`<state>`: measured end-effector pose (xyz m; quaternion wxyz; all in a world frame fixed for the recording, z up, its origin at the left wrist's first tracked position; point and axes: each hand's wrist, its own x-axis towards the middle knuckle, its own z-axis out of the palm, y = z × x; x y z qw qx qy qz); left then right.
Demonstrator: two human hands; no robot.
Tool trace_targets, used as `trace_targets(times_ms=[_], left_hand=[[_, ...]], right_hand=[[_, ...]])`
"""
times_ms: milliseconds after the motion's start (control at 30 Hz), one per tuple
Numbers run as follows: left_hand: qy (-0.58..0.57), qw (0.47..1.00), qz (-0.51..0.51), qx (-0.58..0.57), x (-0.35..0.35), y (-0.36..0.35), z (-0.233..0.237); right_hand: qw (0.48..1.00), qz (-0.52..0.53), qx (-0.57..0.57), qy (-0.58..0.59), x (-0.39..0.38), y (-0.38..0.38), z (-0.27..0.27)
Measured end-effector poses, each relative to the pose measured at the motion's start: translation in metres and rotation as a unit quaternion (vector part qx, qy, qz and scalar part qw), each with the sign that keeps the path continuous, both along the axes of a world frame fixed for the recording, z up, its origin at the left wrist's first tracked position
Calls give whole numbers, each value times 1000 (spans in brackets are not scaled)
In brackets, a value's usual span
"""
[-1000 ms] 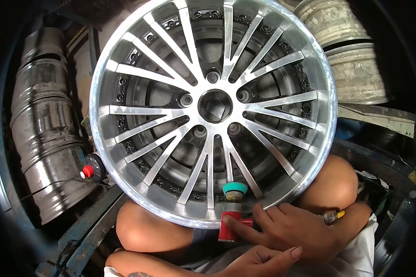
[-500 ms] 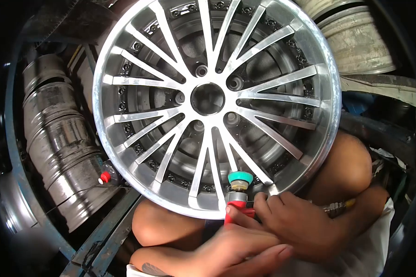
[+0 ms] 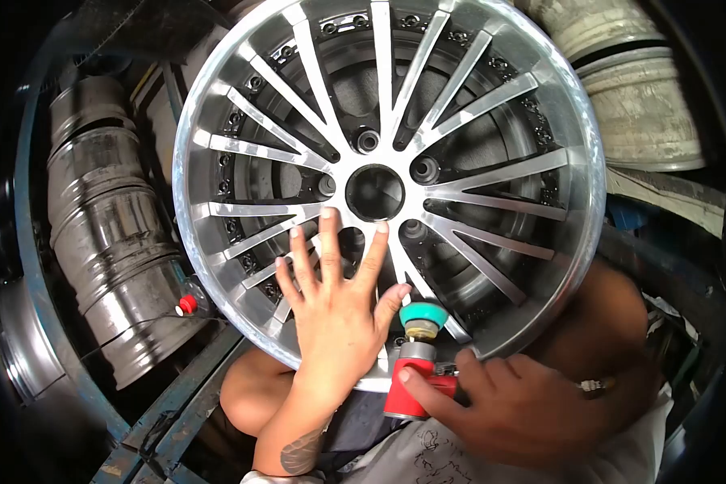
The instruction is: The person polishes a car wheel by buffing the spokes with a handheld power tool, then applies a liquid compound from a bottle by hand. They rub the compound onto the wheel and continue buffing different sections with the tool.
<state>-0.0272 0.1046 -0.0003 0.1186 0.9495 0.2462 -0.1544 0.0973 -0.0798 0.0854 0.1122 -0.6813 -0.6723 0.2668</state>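
Note:
A multi-spoke alloy wheel rim lies face up across my lap, its polished spokes radiating from a round centre hole. My left hand rests on the lower spokes with fingers spread, the fingertips just below the hub. My right hand is wrapped round a small red air sander at the lower rim edge, thumb lying along its body. The sander's teal pad points up over the lower spokes, close to my left thumb. A hose fitting shows beyond my right hand.
Stacked metal rim barrels stand at the left, by a blue metal frame. A small bottle with a red cap sits beside them. More dull rims are stacked upper right above a wooden board.
My left hand has left the sander area and now lies spread on the spokes. The sander has tilted and dropped slightly. The rim appears shifted a little right and down in view.

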Motion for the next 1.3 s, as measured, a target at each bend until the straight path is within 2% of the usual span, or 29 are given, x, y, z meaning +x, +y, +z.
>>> trace_targets(times_ms=[100,200,300,467,567,667,700,767,833,900,967,1033,1067,1233,1300], left_hand=[[3,1000,-8,-10,1,6,1],[17,999,41,17,-1,14,4],[21,999,41,21,1,6,-1],[20,1000,5,21,11,0,-1],[1,1000,20,18,8,9,-1],[-22,996,33,79,-3,21,-7],[-42,996,45,70,-2,22,-2],[-132,983,71,-108,5,13,19],[-163,918,65,-355,3,4,31],[-200,798,140,-551,0,-14,29],[-225,630,205,-714,0,-38,22],[-240,426,255,-834,3,-53,17],[-242,390,279,-844,6,-54,12],[-206,327,399,-832,10,-61,13],[-249,356,414,-800,12,-63,15]], right_hand=[[998,-34,-7,-46,11,4,9],[995,-94,-24,-36,17,8,11],[986,-162,-24,44,26,12,9],[965,-227,57,114,41,12,-7],[948,-257,34,182,54,19,0],[932,-298,32,205,55,21,-4],[924,-312,32,218,55,21,-6],[910,-322,22,261,54,27,-9],[900,-325,1,291,52,34,-9],[902,-314,35,295,43,39,-24],[905,-301,49,296,38,44,-31],[910,-291,23,294,33,49,-36],[923,-280,47,261,29,50,-43],[942,-252,47,216,19,55,-52],[947,-245,49,200,15,57,-53]])
